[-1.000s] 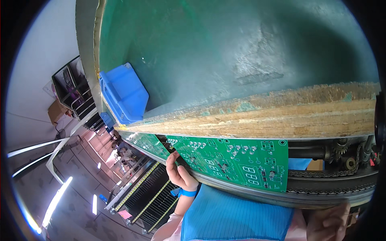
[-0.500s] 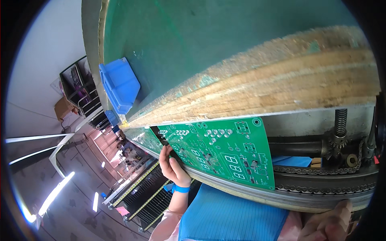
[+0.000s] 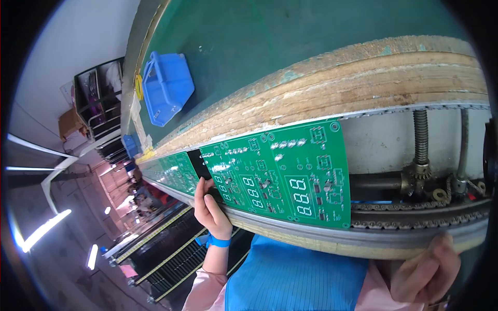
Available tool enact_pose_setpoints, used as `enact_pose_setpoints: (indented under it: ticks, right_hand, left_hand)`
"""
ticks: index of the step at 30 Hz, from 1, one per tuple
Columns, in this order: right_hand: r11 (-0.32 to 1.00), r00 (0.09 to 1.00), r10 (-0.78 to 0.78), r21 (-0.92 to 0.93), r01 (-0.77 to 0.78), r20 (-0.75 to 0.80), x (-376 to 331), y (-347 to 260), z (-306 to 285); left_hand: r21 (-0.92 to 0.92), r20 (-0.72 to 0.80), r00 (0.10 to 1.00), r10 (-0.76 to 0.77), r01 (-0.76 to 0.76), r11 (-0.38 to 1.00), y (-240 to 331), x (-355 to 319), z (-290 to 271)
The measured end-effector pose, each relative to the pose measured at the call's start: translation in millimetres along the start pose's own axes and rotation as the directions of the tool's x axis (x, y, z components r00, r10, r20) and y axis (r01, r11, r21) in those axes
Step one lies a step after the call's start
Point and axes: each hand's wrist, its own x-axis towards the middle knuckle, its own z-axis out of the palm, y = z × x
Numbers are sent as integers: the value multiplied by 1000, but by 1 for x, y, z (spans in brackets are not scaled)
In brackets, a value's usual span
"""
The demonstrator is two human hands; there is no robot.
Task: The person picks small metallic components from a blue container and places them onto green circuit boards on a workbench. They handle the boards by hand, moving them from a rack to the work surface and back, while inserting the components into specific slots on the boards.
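Note:
A long green circuit board [image 3: 280, 179] with several outlined digit shapes and solder points lies along a metal rail [image 3: 311, 236]. My left hand [image 3: 212, 215], a blue band [image 3: 219, 241] round its wrist, reaches over the rail to the board's left end. Its fingers are stretched out, with the fingertips at or very near that edge; exact contact is hard to tell. Beyond a dark gap sits another green board [image 3: 171, 171]. At the lower right, my right hand [image 3: 428, 272] is by the rail's outer side, fingers bent together. Whatever it may hold is hidden.
A wooden-edged bench [image 3: 332, 88] with a green top runs above the boards, carrying a blue bin [image 3: 168, 88]. At right are a chain [image 3: 404, 220], a threaded rod [image 3: 420, 135] and gears. A slotted black rack [image 3: 166, 264] stands at lower left.
The whole view has shifted, so the board and bench sit higher in it. My left hand stays at the board's left end. My right hand's fingers have risen and drawn together beside the rail.

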Motion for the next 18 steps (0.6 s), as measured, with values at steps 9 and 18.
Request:
enact_pose_setpoints:
  ticks: [9, 18]
  right_hand:
    - [834, 774, 545, 299, -463, -321, 29, -33, 49]
    - [999, 989, -24, 50, 17, 143, 42, -170, 115]
  left_hand:
    - [-46, -20, 993, 118, -119, 992, 0, 7, 1]
    - [37, -153, 955, 254, -252, 967, 1, 7, -3]
